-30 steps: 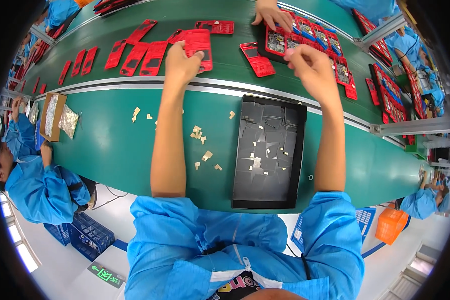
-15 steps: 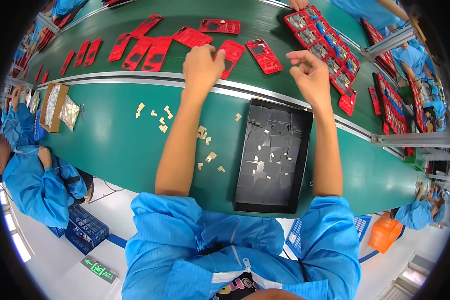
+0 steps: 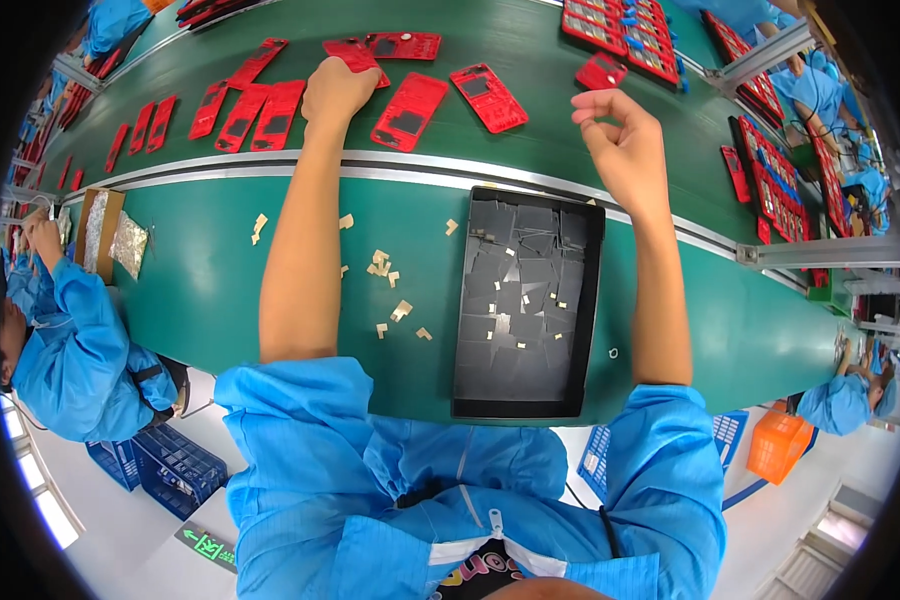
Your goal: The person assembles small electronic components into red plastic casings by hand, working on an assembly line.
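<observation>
Left hand [image 3: 338, 92] at red panel [image 3: 358, 50] edge; wide gap to right hand [image 3: 625, 145].

The green bench [image 3: 210, 270] carries an open black tray [image 3: 587, 300], scattered small tan pieces [image 3: 401, 311] and a cardboard box [image 3: 107, 230] with a shiny bag [image 3: 129, 243] beside it, while the green surface [image 3: 515, 55] beyond the metal rail [image 3: 410, 170] bears loose red panels [image 3: 410, 112], some touching, and red trays [image 3: 625, 35] with filled compartments.
</observation>
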